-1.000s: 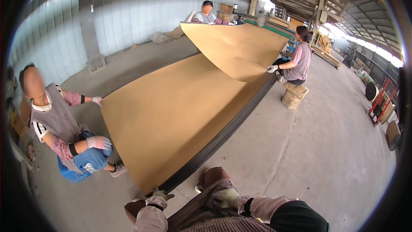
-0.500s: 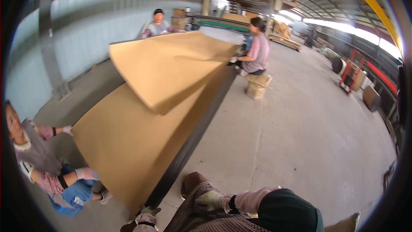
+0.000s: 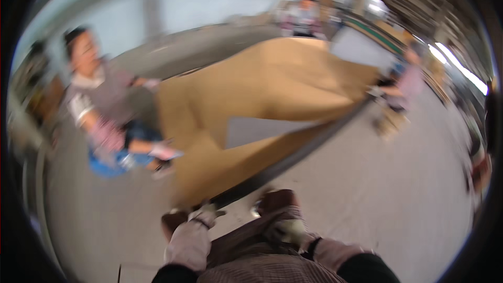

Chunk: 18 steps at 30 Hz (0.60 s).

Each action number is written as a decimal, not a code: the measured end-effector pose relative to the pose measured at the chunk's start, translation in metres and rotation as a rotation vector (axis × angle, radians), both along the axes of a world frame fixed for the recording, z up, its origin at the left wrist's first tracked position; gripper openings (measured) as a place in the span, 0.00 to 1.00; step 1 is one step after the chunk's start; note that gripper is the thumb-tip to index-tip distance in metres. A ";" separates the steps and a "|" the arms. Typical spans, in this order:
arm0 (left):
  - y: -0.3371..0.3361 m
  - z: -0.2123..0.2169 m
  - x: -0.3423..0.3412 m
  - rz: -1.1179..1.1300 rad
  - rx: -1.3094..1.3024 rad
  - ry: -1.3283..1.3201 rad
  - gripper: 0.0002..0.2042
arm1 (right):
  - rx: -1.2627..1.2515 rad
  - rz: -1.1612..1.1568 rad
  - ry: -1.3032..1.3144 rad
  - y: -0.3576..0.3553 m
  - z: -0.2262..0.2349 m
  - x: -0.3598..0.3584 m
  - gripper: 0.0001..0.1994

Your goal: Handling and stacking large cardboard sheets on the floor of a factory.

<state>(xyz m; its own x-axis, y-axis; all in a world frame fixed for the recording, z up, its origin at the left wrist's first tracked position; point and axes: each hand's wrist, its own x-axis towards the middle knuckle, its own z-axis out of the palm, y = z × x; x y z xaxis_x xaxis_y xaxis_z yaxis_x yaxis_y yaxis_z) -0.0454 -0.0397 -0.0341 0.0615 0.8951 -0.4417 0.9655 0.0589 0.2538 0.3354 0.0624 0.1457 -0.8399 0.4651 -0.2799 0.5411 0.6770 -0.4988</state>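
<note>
A large brown sheet (image 3: pixel 251 84) stretches away from me, bulging upward in its middle, with a grey gap showing through near its right side. A dark strip (image 3: pixel 283 170) runs along its right edge. My left hand (image 3: pixel 206 214), in a pale glove, is at the near end of this strip, against the sheet's corner; blur hides how its fingers close. My right hand (image 3: pixel 287 230), also gloved, lies on my right leg with nothing seen in it. Its fingers look laid over the checked cloth.
A co-worker (image 3: pixel 112 100) crouches at the sheet's left edge, gloved hands beside it. Another person (image 3: pixel 304 18) is at the far end, and a third (image 3: pixel 406 81) sits on a tan bundle (image 3: pixel 390 123) at the right. Behind stands a long machine with a green bar (image 3: pixel 374 34).
My view has swung left, so the scene sits further right and is smeared. The sheet's raised loose corner is down toward the left co-worker, and a grey gap shows in it.
</note>
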 end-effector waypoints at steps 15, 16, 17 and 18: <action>0.032 0.066 0.015 0.576 -0.271 -0.148 0.36 | 0.110 -0.057 0.141 -0.007 0.005 -0.022 0.13; 0.033 0.071 0.015 0.586 -0.249 -0.133 0.35 | 0.121 -0.058 0.157 -0.007 0.005 -0.024 0.12; 0.035 0.076 0.014 0.626 -0.191 -0.106 0.33 | 0.132 -0.058 0.172 -0.008 0.006 -0.025 0.12; 0.037 0.081 0.012 0.659 -0.152 -0.095 0.31 | 0.144 -0.078 0.135 -0.008 0.007 -0.026 0.12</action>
